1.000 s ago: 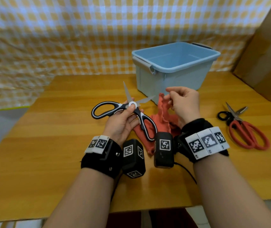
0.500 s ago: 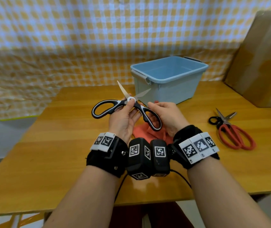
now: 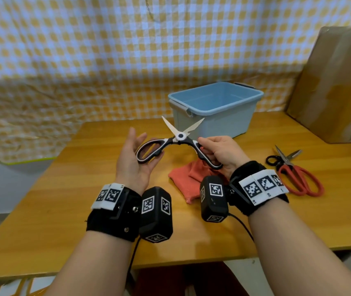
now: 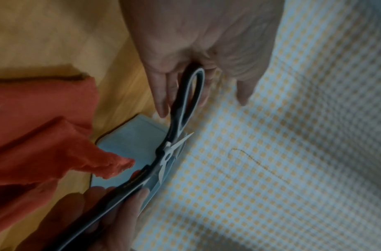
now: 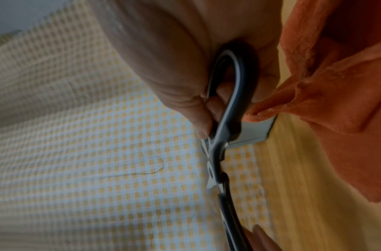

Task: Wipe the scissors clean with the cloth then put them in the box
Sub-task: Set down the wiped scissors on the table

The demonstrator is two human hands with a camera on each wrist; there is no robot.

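Observation:
The black-handled scissors (image 3: 180,136) hang in the air in front of the blue box (image 3: 219,124), blades spread and pointing up. My right hand (image 3: 210,146) grips the right handle loop, thumb on top. My left hand (image 3: 134,154) is flat, palm up, and the left handle loop rests across its straight fingers. The orange cloth (image 3: 187,180) lies crumpled on the table beneath my right hand. In the left wrist view, the handle (image 4: 186,105) lies along straight fingers (image 4: 161,95). In the right wrist view, my fingers curl through the loop (image 5: 234,101), with the cloth (image 5: 335,84) beside it.
Red-handled scissors (image 3: 298,178) lie on the wooden table (image 3: 63,199) at the right, with small black loops beside them. A large cardboard box (image 3: 336,86) stands at the back right. A yellow checked sheet (image 3: 106,60) hangs behind the table.
My right hand let go of the cloth and took the right handle. My left hand left the pivot and opened under the left handle. The scissors rose toward the box.

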